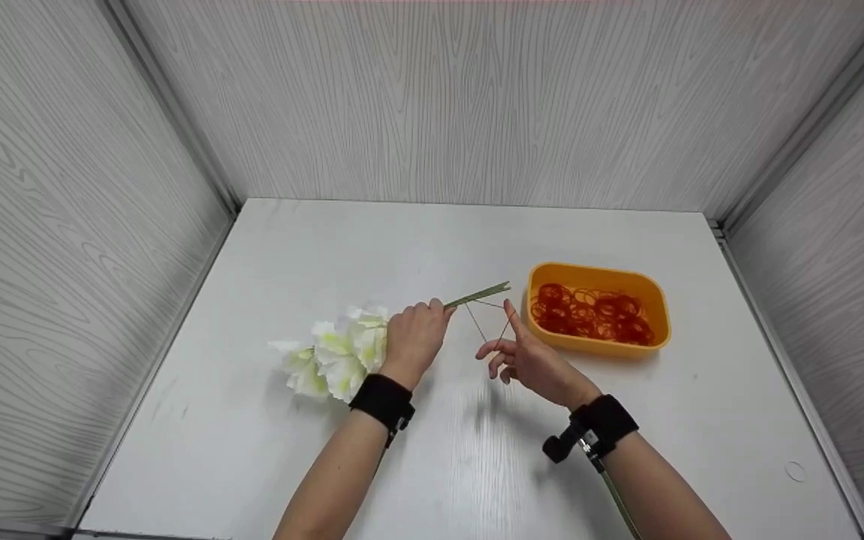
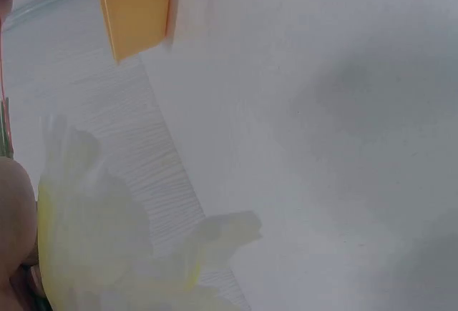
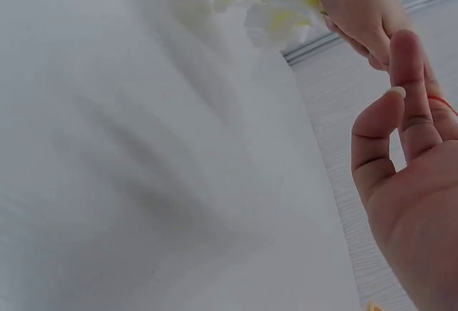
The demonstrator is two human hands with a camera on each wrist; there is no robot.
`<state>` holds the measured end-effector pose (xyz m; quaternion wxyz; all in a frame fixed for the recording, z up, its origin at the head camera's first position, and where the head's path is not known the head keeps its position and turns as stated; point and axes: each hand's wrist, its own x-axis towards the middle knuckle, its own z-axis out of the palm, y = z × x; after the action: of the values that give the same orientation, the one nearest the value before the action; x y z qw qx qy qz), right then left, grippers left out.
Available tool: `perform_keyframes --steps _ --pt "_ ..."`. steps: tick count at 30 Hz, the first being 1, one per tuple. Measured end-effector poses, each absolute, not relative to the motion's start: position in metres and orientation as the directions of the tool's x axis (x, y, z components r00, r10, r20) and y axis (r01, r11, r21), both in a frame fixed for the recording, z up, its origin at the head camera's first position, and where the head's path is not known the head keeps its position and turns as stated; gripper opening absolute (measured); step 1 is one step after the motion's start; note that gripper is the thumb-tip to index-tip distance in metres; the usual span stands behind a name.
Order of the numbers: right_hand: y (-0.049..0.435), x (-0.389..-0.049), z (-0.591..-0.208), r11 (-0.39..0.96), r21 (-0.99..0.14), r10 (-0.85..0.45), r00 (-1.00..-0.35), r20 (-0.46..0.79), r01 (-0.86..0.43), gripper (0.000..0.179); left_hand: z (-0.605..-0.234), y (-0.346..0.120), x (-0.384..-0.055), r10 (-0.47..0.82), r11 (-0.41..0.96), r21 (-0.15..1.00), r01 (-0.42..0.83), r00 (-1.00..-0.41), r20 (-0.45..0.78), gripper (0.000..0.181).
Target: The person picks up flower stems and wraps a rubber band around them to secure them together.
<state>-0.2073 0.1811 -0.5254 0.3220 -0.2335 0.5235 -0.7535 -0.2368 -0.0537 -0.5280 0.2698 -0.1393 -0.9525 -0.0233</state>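
My left hand (image 1: 418, 337) grips the thin green stems (image 1: 488, 292) of a bunch of white artificial flowers (image 1: 338, 352). The blooms spread out to the left of the fist, and the cut ends stick out to its right. A thin rubber band (image 1: 476, 325) runs around the stems. My right hand (image 1: 541, 364) stretches it into a triangle over spread fingers, one raised and others slightly bent. In the right wrist view, a short red piece of the band (image 3: 442, 104) shows beside those fingers; most of the loop is out of sight there.
An orange-yellow container (image 1: 597, 349) with many tangled red rubber bands (image 1: 589, 315) stands just right of the hands. A single pale ring (image 1: 795, 471) lies on the white table (image 1: 312, 255) at the lower right. Panelled walls (image 1: 432, 105) enclose the back and sides.
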Motion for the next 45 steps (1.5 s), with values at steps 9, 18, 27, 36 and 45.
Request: perform_keyframes --steps 9,18,27,36,45 --pt "0.188 -0.215 -0.522 -0.432 -0.84 -0.601 -0.799 -0.004 0.328 0.058 -0.531 -0.056 -0.235 0.411 0.902 -0.154 0.404 -0.691 0.595 0.045" --pt "0.191 -0.219 -0.519 -0.39 -0.869 -0.544 -0.837 -0.048 0.304 0.063 -0.534 -0.06 -0.236 0.476 0.865 -0.162 0.474 -0.676 0.562 0.043" --pt "0.193 -0.223 -0.522 -0.504 -0.839 -0.402 -0.915 0.017 0.206 0.028 -0.537 -0.064 -0.236 0.5 0.852 -0.172 0.495 -0.669 0.55 0.044" --pt "0.191 -0.223 -0.525 -0.388 -0.915 -0.294 -0.956 0.011 0.109 0.006 -0.539 -0.061 -0.235 0.466 0.879 -0.204 0.432 -0.68 0.567 0.047" --pt "0.182 -0.22 -0.527 -0.118 -0.988 -0.294 -0.954 -0.057 0.095 0.016 -0.535 -0.051 -0.235 0.398 0.917 -0.198 0.347 -0.75 0.528 0.047"
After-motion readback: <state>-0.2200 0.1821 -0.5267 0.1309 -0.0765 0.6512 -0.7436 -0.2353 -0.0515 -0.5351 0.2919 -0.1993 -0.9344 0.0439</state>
